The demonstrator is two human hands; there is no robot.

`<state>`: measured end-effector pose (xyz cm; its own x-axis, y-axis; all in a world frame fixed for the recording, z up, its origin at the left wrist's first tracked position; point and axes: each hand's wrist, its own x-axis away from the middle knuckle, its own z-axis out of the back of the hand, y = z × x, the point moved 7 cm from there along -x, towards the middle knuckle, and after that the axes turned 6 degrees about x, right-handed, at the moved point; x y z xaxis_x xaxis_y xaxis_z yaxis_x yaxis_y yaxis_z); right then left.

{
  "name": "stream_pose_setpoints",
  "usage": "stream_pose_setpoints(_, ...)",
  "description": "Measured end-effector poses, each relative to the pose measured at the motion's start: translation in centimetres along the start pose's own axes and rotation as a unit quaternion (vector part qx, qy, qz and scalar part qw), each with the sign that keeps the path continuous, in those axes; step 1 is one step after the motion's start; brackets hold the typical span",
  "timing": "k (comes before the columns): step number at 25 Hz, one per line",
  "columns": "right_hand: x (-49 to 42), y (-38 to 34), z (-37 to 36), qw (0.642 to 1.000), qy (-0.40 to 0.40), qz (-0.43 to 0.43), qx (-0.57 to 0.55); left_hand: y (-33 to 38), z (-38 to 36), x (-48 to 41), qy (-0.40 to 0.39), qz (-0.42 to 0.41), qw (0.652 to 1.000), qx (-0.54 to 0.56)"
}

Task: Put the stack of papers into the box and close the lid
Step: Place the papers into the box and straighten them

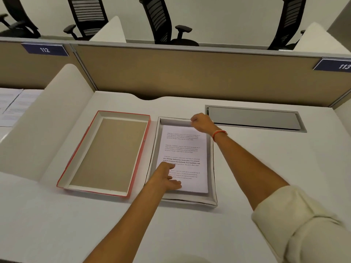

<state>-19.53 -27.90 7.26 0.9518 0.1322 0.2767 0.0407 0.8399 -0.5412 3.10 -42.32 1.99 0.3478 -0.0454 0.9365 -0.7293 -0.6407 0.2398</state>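
I see the stack of papers [185, 149] lying flat inside the box [212, 168], the grey tray on the right, printed side up, its near right corner close to the box's near wall. My left hand [166, 177] rests on the near left part of the sheets, fingers spread and palm low, pressing them down. My right hand [202, 123] is curled at the far edge of the stack, by the box's far wall; it looks closed on that edge, though I cannot tell whether it truly pinches paper or only nudges it.

The lid [106, 152], red-edged with a brown inside, lies open side up on the desk [266, 168] just left of the box, nearly touching it.

I judge the papers placed, or nearly so, with the lid not yet on. Loose sheets are light, limp and slippery against each other, so I would keep them flat and square them by the edges, not lift from the middle. The lid looks like stiff, light cardboard with thin walls. I would take it by its two long sides, turn it over, and lower it level so the walls slide over the box without catching a corner.
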Motion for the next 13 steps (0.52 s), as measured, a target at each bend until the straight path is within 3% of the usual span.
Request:
stream_pose_setpoints(7, -1.3, -1.1, -2.7, 0.992, -0.064, 0.077, 0.079, -3.3, -0.4, -0.3, 0.011, 0.011, 1.000, 0.022)
stream_pose_setpoints(13, -3.1, -0.9, -4.0, 0.987, -0.086, 0.085, 0.106, -3.8, -1.0, -1.0, 0.022, 0.003, 0.996, 0.081)
